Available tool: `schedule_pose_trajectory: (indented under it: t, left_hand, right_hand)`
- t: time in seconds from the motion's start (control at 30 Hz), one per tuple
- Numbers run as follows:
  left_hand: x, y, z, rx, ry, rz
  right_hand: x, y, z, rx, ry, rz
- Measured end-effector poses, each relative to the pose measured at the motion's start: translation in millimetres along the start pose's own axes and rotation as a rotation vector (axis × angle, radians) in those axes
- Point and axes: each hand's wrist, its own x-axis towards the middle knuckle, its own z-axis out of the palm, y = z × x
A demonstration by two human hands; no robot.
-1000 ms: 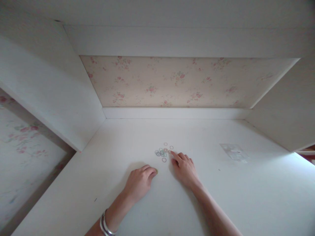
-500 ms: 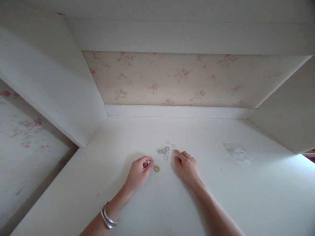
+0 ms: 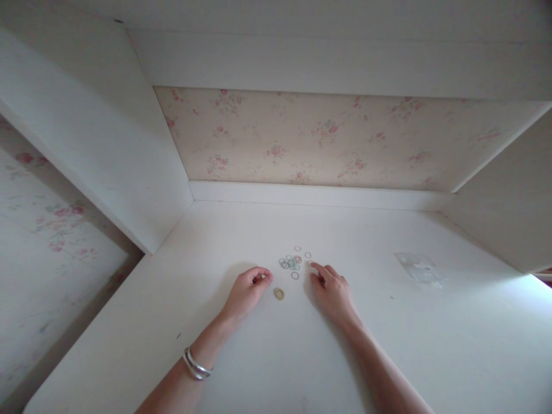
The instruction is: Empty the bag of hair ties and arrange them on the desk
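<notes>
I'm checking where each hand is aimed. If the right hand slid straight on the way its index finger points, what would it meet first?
The right hand points at a pale small ring at its fingertip; beyond it lies another ring, though depth is unclear.

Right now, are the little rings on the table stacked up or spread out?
Mostly spread out. The small rings lie flat on the white table, some overlapping in a loose cluster, while one yellowish ring sits apart.

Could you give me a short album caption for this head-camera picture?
Two bare hands rest on a white desk, right hand fingering tiny coloured rings, left hand beside a yellow ring.
</notes>
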Motion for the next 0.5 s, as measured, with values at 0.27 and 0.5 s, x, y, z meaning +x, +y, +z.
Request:
schedule_pose_trajectory:
  t: [0.27, 0.5]
  left_hand:
    - [0.3, -1.1, 0.0, -0.012, -0.004, 0.01]
    - [0.6, -3.6, 1.1, -0.011, -0.02, -0.014]
  right_hand:
    - [0.0, -5.2, -2.3, -0.111, -0.049, 0.017]
    - [0.1, -2.4, -1.9, 0.0, -0.041, 0.001]
